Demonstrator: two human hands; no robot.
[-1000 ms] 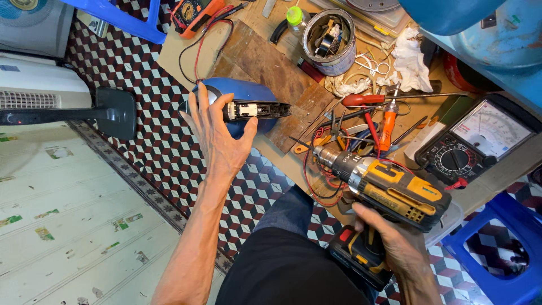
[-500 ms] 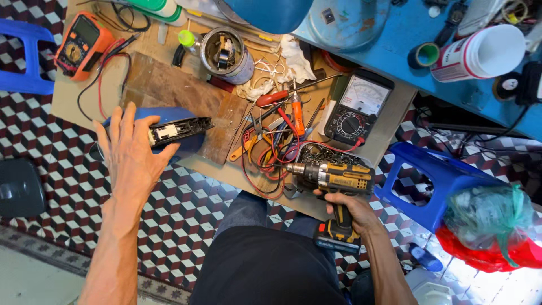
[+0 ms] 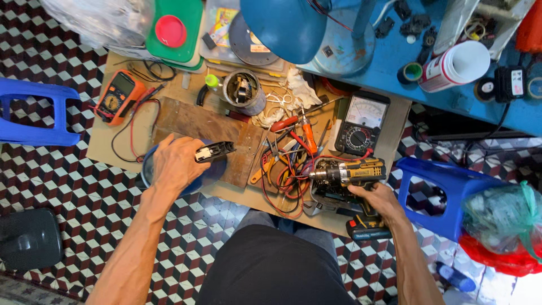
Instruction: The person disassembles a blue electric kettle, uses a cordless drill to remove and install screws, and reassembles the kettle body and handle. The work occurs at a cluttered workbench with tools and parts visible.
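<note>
Since the earlier frame the cordless drill point(image 3: 349, 172) had been brought lower over the table point(image 3: 107, 155). It was gripped by the right hand point(image 3: 377, 199), chuck pointing to nine o'clock, presumably for driving. The black housing point(image 3: 215, 151) was pinned on the blue disc point(image 3: 212, 174) by the curled left hand point(image 3: 176, 164), steadying it; the drill lay at three o'clock from it.

The floor point(image 3: 68, 186) is tiled in a red, white and black cube pattern. A low cardboard-covered surface point(image 3: 395, 121) stands at centre. A blue plastic stool point(image 3: 34, 116) stands to the left, another blue stool point(image 3: 446, 195) to the right. A blue bench point(image 3: 451, 99) runs along the upper right. Lighting is even.
</note>
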